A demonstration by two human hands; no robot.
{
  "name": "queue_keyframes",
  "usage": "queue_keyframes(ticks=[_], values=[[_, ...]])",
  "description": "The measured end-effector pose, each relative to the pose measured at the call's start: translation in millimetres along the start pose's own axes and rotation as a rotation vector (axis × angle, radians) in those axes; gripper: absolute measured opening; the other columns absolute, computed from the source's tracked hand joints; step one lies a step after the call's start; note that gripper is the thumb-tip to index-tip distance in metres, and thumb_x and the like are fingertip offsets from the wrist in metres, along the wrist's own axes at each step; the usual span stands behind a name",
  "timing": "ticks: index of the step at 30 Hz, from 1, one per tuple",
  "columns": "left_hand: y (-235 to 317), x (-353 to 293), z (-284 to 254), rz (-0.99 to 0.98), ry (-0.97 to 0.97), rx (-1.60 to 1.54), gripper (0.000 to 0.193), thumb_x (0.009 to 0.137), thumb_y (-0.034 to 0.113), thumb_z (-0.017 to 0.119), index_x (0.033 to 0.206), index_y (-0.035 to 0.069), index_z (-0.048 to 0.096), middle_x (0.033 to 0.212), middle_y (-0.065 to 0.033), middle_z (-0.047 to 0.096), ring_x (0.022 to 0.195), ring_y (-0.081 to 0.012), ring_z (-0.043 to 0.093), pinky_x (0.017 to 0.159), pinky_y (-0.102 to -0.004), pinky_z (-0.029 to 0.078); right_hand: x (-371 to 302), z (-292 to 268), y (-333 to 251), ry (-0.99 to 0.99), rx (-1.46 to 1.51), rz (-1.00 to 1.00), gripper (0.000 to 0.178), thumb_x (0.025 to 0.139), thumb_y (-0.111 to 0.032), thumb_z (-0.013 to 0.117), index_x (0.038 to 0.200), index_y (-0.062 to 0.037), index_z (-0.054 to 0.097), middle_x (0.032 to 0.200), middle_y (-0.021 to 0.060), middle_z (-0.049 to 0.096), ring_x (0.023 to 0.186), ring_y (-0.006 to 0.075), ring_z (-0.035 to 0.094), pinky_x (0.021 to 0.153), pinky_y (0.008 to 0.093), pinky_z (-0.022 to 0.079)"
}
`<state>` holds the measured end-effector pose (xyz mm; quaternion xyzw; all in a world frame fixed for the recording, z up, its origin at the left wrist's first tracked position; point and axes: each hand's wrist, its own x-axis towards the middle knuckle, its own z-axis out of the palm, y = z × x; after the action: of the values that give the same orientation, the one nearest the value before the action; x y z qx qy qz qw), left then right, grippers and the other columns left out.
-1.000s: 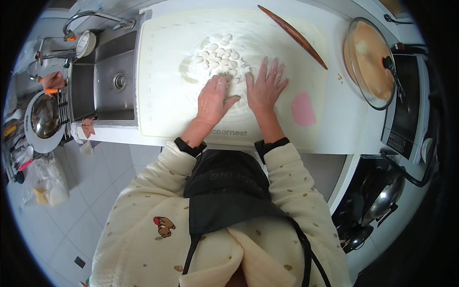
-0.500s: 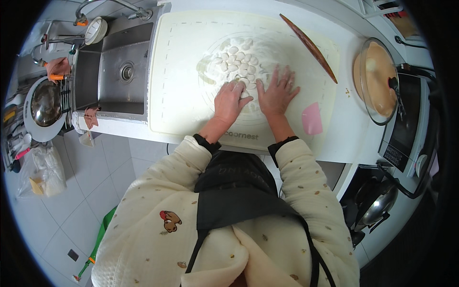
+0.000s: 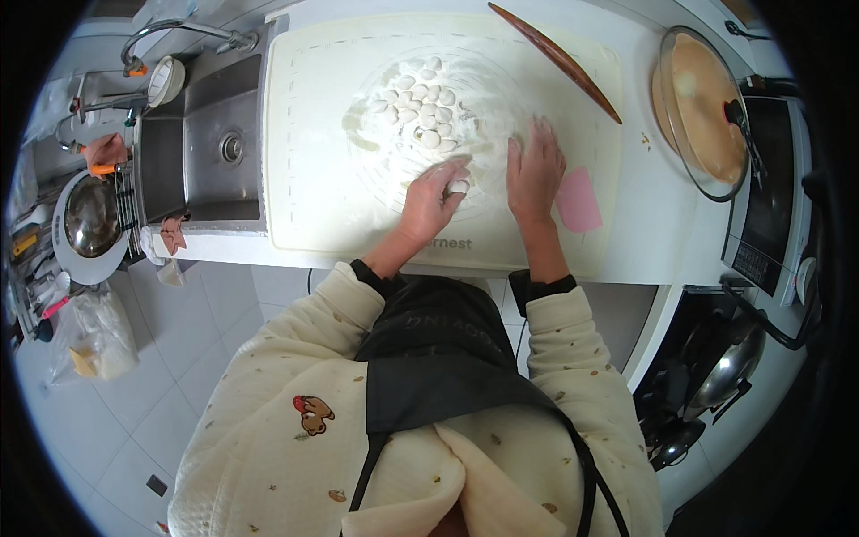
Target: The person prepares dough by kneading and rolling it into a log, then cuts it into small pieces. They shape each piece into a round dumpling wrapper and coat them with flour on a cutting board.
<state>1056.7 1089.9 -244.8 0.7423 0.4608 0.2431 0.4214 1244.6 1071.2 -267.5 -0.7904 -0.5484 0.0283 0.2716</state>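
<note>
Seen from above, a person's left hand (image 3: 431, 201) pinches one small white dough piece (image 3: 458, 186) on a floured pastry mat (image 3: 313, 161), just below a heap of dough pieces (image 3: 420, 107). The right hand (image 3: 534, 170) rests open and flat, perhaps steadying the mat. A glass-lidded pan (image 3: 702, 107) of pale batter sits to the right

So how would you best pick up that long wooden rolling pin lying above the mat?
Grip the rolling pin around its thicker middle, coming from above with fingers across its width. It lies flat and diagonal, tapering toward both ends, so the middle likely balances best, and nothing crowds it there.
</note>
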Motion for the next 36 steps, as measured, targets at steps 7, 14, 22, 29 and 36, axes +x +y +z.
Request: queue_keyframes(ticks=[7, 14, 22, 29, 36], values=[[-3.1, -5.9, 9.4, -0.024, 0.051, 0.099, 0.059, 0.070, 0.008, 0.082, 0.126, 0.006, 0.062, 0.099, -0.0114, 0.066, 0.084, -0.0254, 0.064, 0.075, -0.0342, 0.054, -11.8, -9.5, -1.1, -0.042, 0.058, 0.058, 0.053, 0.096, -0.029, 0.060, 0.139, -0.0024, 0.048, 0.143, 0.0205, 0.048, 0.132, 0.0383, 0.046, 0.109, 0.0504, 0.034], [9.9, -5.2, 15.5, -0.052, 0.077, 0.096, 0.056, 0.072, 0.012, 0.084, 0.124, 0.006, 0.063, 0.095, -0.0094, 0.066, 0.081, -0.0233, 0.064, 0.075, -0.0333, 0.054, -20.3, -10.6, -0.3, -0.052, 0.083, 0.069, 0.052, 0.095, -0.027, 0.061, 0.139, -0.0026, 0.049, 0.143, 0.0203, 0.048, 0.132, 0.0382, 0.045, 0.110, 0.0494, 0.033], [-0.9, -5.4, 12.3, 0.214, 0.070, 0.199, 0.058, 0.072, 0.014, 0.083, 0.126, 0.007, 0.062, 0.098, -0.0094, 0.065, 0.084, -0.0270, 0.063, 0.076, -0.0353, 0.054, -26.0, -12.3, 4.3, -0.043, 0.111, 0.051, 0.051, 0.095, -0.027, 0.061, 0.138, -0.0032, 0.050, 0.142, 0.0203, 0.048, 0.132, 0.0383, 0.045, 0.109, 0.0494, 0.033], [-3.0, -12.5, 28.0, 0.058, -0.002, 0.126, 0.060, 0.073, 0.013, 0.081, 0.128, 0.006, 0.058, 0.101, -0.0107, 0.066, 0.097, -0.0300, 0.062, 0.085, -0.0380, 0.052, -29.7, -10.9, 2.0, -0.073, 0.036, -0.003, 0.050, 0.094, -0.028, 0.063, 0.136, -0.0032, 0.052, 0.142, 0.0205, 0.048, 0.132, 0.0383, 0.044, 0.108, 0.0508, 0.034], [11.8, -8.1, 21.5, 0.160, -0.001, 0.216, 0.064, 0.075, 0.011, 0.078, 0.134, 0.005, 0.053, 0.100, -0.0138, 0.063, 0.095, -0.0362, 0.060, 0.086, -0.0441, 0.051, -28.8, -7.8, 6.6, -0.034, 0.119, 0.022, 0.051, 0.092, -0.027, 0.065, 0.136, -0.0043, 0.053, 0.144, 0.0185, 0.047, 0.133, 0.0376, 0.043, 0.109, 0.0522, 0.033]])
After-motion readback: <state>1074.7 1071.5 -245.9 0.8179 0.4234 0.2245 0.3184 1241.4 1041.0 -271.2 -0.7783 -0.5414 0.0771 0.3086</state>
